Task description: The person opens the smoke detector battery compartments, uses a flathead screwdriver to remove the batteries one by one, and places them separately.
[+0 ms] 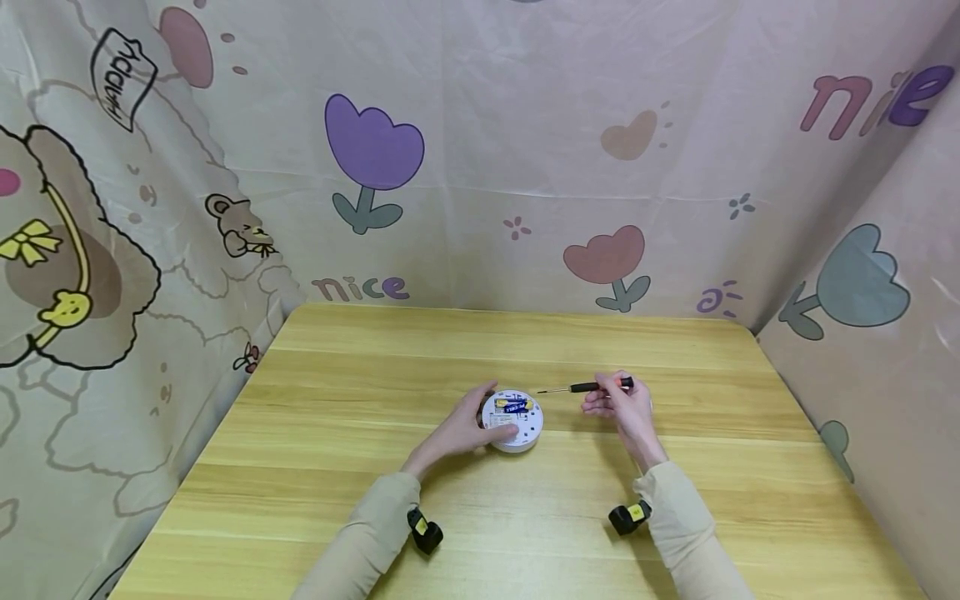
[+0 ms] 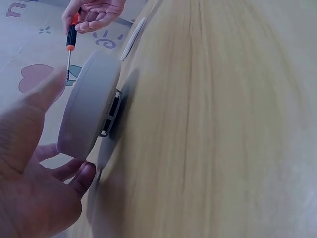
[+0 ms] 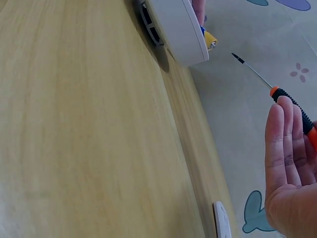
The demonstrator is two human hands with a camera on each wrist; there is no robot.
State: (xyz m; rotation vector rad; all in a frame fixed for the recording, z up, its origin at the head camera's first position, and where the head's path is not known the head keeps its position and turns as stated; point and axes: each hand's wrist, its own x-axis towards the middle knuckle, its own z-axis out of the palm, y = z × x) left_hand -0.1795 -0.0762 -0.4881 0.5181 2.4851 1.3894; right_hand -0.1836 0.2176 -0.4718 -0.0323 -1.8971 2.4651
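Note:
A round white smoke alarm (image 1: 516,437) has its underside up, with blue and yellow batteries (image 1: 513,406) on it. My left hand (image 1: 465,423) grips its left edge, thumb across the top face and fingers around the side. In the left wrist view, the vented part of the smoke alarm (image 2: 89,106) faces the table. To the right, my right hand (image 1: 628,410) holds a small screwdriver (image 1: 585,387) with a black and orange handle. Its dark tip points left towards the batteries, apart from them. One battery (image 3: 210,40) sticks out past the alarm's face in the right wrist view.
A thin white disc (image 3: 222,220) lies on the wooden table (image 1: 360,375) near my right hand, mostly hidden from the head view. Patterned cloth (image 1: 480,150) hangs behind the table and along both sides. Black wrist cameras (image 1: 426,533) sit at both sleeves.

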